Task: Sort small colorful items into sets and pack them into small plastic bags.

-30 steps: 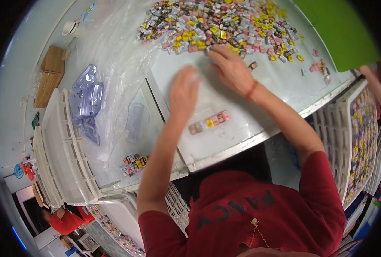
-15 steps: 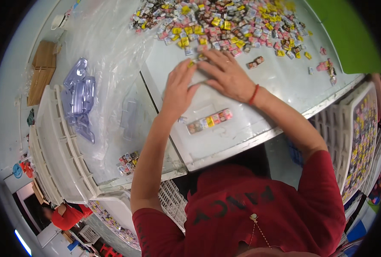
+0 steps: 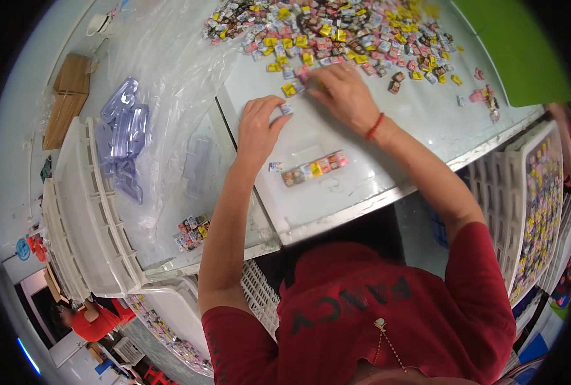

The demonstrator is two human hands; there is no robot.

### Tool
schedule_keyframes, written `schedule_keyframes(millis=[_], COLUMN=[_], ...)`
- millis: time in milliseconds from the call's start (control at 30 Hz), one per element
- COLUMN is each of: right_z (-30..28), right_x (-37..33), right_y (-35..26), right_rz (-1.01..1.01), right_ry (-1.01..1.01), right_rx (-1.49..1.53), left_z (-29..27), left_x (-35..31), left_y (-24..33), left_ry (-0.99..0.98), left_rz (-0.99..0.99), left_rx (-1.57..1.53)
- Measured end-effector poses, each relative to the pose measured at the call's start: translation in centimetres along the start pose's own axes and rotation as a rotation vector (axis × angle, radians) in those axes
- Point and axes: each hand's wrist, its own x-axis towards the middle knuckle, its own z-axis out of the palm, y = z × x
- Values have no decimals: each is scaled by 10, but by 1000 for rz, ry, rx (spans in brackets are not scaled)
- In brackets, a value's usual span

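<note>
1. Plainly, a small pale block (image 3: 286,108) is pinched by the left hand (image 3: 258,125), the tips of thumb and forefinger brought together on it.
2. Just right of that grip, the right hand (image 3: 344,91) is stretched to the near edge of a heap. A pink block (image 3: 302,73) is met by its blurred fingertips; whether it is clamped cannot be told. A red band (image 3: 374,126) is worn at this wrist.
3. Between the two hands, a yellow block (image 3: 289,90) is left flat.
4. Bodyward of the left-hand grip, a short row of mixed blocks (image 3: 315,169) is set out at a slant on the white tabletop (image 3: 343,199). Just beside its left end, a loose pale piece (image 3: 276,167) is seen.
5. Right of the right hand, a brown pair (image 3: 396,82) is placed near the heap.
6. Beyond both hands, the heap of coloured blocks (image 3: 343,32) is spread widely.
7. Left of the left hand, a clear moulded tray (image 3: 198,165), a small cluster of blocks (image 3: 192,232), clear sheeting (image 3: 170,96) and bluish plastic trays (image 3: 128,131) are laid.
8. Well right of both grips, white racks (image 3: 498,192) are stacked; far lower left, a co-worker in red (image 3: 95,323) is seen.
</note>
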Motion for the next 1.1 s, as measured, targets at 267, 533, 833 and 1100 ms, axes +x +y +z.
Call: schedule_keyframes(millis=[267,533,833,1100], right_z=[16,-1,-7,13], right_x=[-3,-5,-2,15], right_y=[2,5,15,19], right_rz=[17,46,93,-78], right_ry=[-152,-243,-227,-318], right_rx=[-173,-124,-197,-109], left_z=[5,12,20,24], left_x=[5,30,34,32], left_y=[-7,-7,-12,-10], left_ry=[3,-9,-90,-39], left_rz=[-126,-69,-60,-6], left_rx=[73,-49,-63,-12])
